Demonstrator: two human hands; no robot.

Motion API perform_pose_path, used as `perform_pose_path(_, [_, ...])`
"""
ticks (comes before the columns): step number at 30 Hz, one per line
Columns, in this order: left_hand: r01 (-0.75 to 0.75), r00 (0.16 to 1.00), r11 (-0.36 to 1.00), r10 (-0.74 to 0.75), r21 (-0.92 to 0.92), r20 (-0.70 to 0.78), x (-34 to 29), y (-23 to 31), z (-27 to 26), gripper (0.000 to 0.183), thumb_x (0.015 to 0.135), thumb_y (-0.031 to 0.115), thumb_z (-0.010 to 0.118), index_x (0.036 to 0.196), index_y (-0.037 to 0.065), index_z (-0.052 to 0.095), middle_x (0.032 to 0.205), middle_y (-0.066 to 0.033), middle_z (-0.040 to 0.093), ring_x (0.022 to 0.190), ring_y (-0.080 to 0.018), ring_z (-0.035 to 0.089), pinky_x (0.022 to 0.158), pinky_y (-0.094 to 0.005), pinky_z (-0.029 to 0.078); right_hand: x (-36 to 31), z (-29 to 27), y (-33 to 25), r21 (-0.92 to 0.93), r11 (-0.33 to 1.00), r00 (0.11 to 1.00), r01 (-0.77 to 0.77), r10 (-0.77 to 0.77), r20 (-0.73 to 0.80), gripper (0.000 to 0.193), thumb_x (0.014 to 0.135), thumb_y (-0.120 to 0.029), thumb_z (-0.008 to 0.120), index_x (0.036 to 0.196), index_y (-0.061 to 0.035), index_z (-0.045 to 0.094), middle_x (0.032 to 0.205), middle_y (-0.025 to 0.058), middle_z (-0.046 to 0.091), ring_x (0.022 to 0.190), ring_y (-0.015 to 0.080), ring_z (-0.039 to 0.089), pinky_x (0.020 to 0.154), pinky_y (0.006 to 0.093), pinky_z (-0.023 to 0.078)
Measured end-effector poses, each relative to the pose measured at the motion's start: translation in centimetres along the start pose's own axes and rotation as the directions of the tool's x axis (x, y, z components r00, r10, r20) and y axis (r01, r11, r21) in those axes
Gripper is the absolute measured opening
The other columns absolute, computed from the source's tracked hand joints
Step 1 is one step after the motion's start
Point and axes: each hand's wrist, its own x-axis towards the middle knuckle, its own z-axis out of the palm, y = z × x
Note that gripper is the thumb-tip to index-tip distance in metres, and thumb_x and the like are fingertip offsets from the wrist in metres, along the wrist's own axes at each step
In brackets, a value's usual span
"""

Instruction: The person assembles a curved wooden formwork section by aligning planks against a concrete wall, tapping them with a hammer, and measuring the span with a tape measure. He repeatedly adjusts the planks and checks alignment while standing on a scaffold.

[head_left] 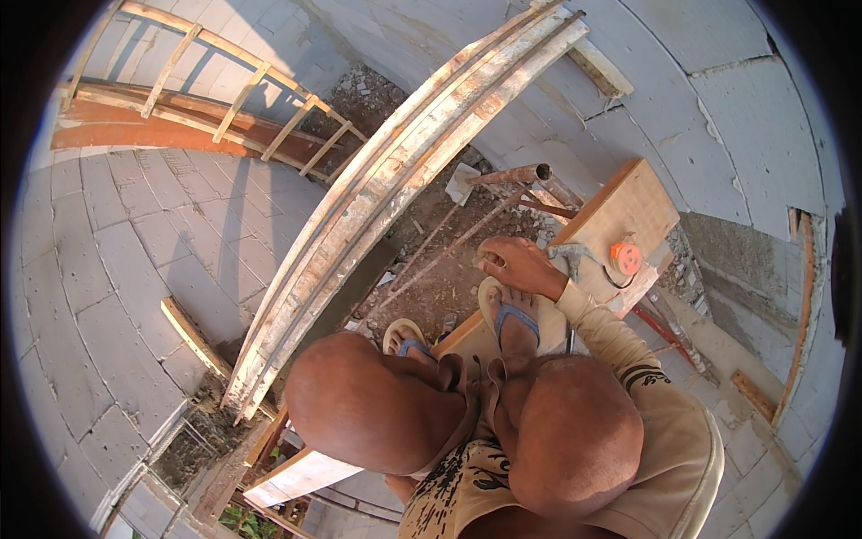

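My right hand (516, 266) reaches forward beyond my right foot, over the gap beside the planks. Its fingers are curled in, with a small gap by the thumb; anything inside them is hidden. Close to that wrist, a grey metal tool with a curved head (567, 255) lies on the wooden board (635, 211). Next to it sits a round orange case (625, 258), with a dark curved strip beside it. My left hand does not show. I squat with both sandalled feet (514, 316) on narrow boards.
A long mortar-stained beam (395, 184) slants across ahead of me. Pale block walls (135, 260) rise on both sides. A wooden ladder (242, 101) lies at the far left. Rusty metal pipes (512, 175) and rubble (431, 238) are below the boards.
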Motion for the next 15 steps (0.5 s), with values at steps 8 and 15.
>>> perform_pose_path(8, [0.077,0.995,0.976,-0.062,-0.203,0.08,-0.6,-7.8,3.8,0.041,0.094,0.048,0.069,0.106,0.01,0.072,0.105,-0.0074,0.072,0.096,-0.0201,0.068,0.09,-0.0359,0.054,-0.1,0.1,-0.1,0.014,1.0,1.0,-0.023,0.023,-0.006,0.038,0.1,-0.035,0.067,0.127,-0.0082,0.07,0.125,0.0152,0.073,0.116,0.035,0.069,0.104,0.0502,0.05])
perform_pose_path(15, [0.183,0.978,0.902,-0.127,-0.392,0.163,-3.3,-14.1,8.4,0.04,0.095,0.047,0.069,0.106,0.009,0.073,0.105,-0.0074,0.073,0.095,-0.0198,0.068,0.089,-0.0358,0.054,0.3,-0.2,-0.3,0.0,1.0,1.0,-0.017,0.017,0.023,0.038,0.099,-0.035,0.068,0.126,-0.0081,0.07,0.123,0.0141,0.073,0.112,0.0341,0.07,0.101,0.0491,0.052])
